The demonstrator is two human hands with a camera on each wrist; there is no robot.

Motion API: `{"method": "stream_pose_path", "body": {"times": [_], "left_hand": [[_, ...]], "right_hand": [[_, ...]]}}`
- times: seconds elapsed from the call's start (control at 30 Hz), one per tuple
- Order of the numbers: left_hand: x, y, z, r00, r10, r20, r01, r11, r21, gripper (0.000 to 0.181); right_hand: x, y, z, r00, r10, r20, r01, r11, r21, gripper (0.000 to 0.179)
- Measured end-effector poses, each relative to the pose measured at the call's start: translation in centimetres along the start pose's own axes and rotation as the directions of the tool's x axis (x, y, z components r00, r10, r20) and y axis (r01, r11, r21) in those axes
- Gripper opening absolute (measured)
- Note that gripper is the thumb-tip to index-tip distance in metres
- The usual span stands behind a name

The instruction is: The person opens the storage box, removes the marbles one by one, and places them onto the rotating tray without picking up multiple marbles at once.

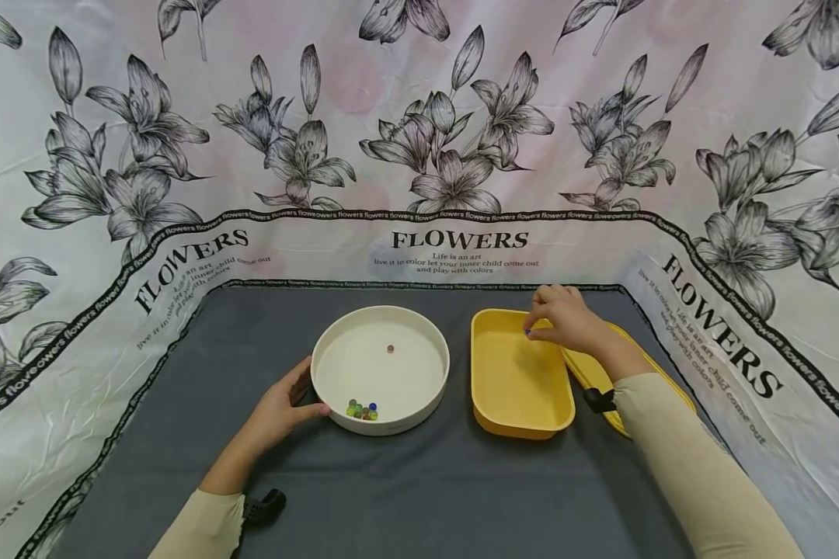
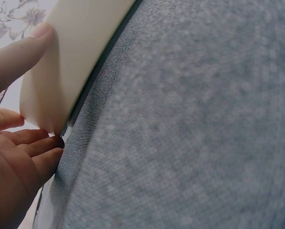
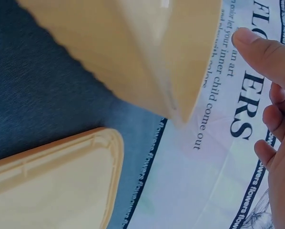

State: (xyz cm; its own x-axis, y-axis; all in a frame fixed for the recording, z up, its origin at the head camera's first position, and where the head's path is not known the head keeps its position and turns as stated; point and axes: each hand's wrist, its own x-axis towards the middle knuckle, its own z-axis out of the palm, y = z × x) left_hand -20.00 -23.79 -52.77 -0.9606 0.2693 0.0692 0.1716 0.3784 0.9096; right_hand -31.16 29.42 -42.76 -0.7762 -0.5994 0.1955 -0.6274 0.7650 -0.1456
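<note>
A round white tray sits left of centre on the dark cloth. Several small coloured marbles cluster by its near edge, and one brownish marble lies farther back. My left hand holds the tray's left side, thumb and fingers spread along its wall; the left wrist view shows the fingertips at the lower part of the white wall. Over the far right corner of a yellow rectangular container, my right hand pinches a small blue marble. That marble is hidden in the right wrist view.
A flat yellow lid lies right of the container, partly under my right forearm; its corner shows in the right wrist view. Behind the dark cloth rises a white flower-printed sheet, which also borders both sides.
</note>
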Motion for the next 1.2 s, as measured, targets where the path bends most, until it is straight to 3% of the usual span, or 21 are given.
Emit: {"method": "stream_pose_path", "body": {"times": [0.23,0.7,1.2], "left_hand": [[-0.1,0.0,-0.2,1.0,-0.015,0.002,0.015,1.0,0.003,0.108],[0.1,-0.2,-0.1,1.0,0.005,0.005,-0.005,1.0,-0.002,0.106],[-0.1,0.1,-0.1,1.0,0.0,0.002,0.0,1.0,-0.006,0.105]], "right_hand": [[0.9,-1.1,-0.4,1.0,-0.015,0.0,0.015,0.999,0.042,0.012],[1.6,-3.1,-2.7,0.999,-0.045,0.002,0.045,0.999,0.026,0.011],[3.0,-4.4,-2.8,0.993,-0.116,-0.037,0.118,0.991,0.066,0.01]]}}
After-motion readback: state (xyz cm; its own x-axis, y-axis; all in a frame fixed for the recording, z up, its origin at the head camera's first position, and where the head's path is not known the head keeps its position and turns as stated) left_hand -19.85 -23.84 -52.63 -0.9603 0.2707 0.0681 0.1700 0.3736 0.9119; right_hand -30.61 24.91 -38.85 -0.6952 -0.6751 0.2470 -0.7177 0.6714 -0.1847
